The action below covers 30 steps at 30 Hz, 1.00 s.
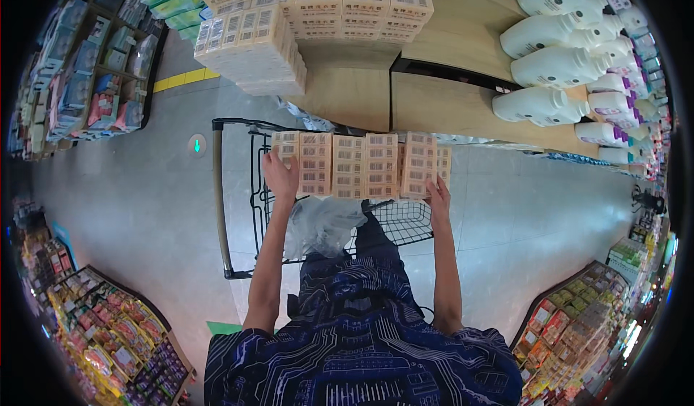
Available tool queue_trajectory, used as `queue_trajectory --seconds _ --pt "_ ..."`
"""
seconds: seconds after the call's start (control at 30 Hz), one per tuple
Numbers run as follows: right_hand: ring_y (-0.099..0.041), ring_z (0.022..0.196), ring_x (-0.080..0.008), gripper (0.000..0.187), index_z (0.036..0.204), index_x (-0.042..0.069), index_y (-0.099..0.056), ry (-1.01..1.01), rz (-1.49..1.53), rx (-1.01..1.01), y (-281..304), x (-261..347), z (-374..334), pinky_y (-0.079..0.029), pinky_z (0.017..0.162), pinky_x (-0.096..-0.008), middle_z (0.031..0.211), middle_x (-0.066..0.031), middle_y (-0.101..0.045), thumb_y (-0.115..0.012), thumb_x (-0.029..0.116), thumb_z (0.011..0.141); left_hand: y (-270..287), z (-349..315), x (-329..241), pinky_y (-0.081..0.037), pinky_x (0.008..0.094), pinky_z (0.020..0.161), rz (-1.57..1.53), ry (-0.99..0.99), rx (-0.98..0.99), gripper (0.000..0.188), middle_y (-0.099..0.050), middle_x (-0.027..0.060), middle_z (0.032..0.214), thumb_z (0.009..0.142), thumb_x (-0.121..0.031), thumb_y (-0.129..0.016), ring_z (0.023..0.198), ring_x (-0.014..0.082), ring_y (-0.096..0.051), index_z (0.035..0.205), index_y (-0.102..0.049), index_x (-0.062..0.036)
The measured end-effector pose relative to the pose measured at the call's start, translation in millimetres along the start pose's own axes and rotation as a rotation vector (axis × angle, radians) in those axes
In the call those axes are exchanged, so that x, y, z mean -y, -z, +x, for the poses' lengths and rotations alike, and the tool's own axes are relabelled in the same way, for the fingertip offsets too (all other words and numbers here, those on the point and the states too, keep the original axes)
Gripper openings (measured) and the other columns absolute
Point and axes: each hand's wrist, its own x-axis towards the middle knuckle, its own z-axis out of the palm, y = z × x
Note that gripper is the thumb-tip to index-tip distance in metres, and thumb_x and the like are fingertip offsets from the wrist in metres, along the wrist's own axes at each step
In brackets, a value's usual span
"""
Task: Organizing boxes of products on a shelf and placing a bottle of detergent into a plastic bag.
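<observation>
A row of shrink-wrapped packs of small cream-orange boxes [348,166] spans the space between my two hands, barcodes facing up. At its left end my left hand [282,177] is closed against a pack, thumb on its top edge. My right hand [438,201] grips the lower right end, its fingers on the side of the last pack. Below the row is a black wire shopping cart [405,221], with a crumpled see-through plastic bag [322,225] hanging at its near side. What supports the packs from underneath is hidden.
Beyond the cart stands a wooden display shelf [347,95] with a stack of matching packs [249,48]. White bottles [538,66] line its right side. Loaded racks stand at the left [108,66], lower left [108,334] and lower right [571,319], around a grey tiled floor [144,211].
</observation>
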Motion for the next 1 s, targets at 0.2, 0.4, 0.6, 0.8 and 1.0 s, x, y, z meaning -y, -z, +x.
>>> queue_trajectory --seconds 0.2,0.4,0.6,0.8,1.0 --pt "-0.064 0.103 -0.0161 0.069 0.150 0.003 -0.039 -0.041 0.012 0.072 6.2 -8.3 1.3 -0.052 0.086 -0.0314 0.118 -0.0086 -0.065 -0.069 0.030 0.094 -0.9 -22.9 28.7 -0.050 0.0484 0.084 0.009 -0.051 0.074 0.055 -0.057 0.0229 0.119 0.083 -0.022 -0.067 0.105 0.0409 -0.059 0.129 -0.050 0.0027" --pt "-0.063 0.106 -0.0153 0.063 0.150 0.002 -0.039 -0.040 0.078 0.125 18.1 -27.1 8.3 -0.050 0.089 -0.0290 0.121 -0.0089 -0.064 -0.067 0.020 0.096 0.7 -21.9 8.0 -0.047 0.0502 0.088 0.038 0.065 0.211 0.069 -0.055 0.0247 0.126 0.080 -0.028 -0.069 0.108 0.0434 -0.056 0.137 -0.043 0.0035" --pt "-0.062 0.107 -0.0133 0.063 0.150 0.002 -0.039 0.031 0.027 0.122 20.4 -44.5 19.9 -0.051 0.088 -0.0275 0.122 -0.0090 -0.064 -0.067 0.018 0.096 -1.6 -32.2 -10.2 -0.044 0.0503 0.096 0.201 -0.093 0.079 0.066 -0.056 0.0244 0.124 0.082 -0.028 -0.072 0.112 0.0437 -0.055 0.136 -0.047 0.0016" --pt "-0.063 0.103 -0.0126 0.066 0.151 0.003 -0.038 0.025 0.044 0.130 25.3 -41.5 18.2 -0.051 0.086 -0.0280 0.117 -0.0083 -0.065 -0.069 0.021 0.095 -21.7 -40.1 -100.7 -0.044 0.0487 0.096 -0.259 -0.246 0.254 0.056 -0.056 0.0237 0.125 0.080 -0.018 -0.075 0.113 0.0424 -0.054 0.127 -0.053 0.0011" --pt "-0.063 0.100 -0.0106 0.066 0.150 0.004 -0.040 0.017 0.007 0.160 23.2 -38.6 16.6 -0.052 0.083 -0.0262 0.114 -0.0054 -0.065 -0.070 0.024 0.094 -84.2 -0.3 -171.9 -0.040 0.0498 0.104 -0.157 -0.486 0.346 0.079 -0.057 0.0242 0.127 0.070 -0.039 -0.081 0.119 0.0422 -0.052 0.133 -0.050 -0.0008"
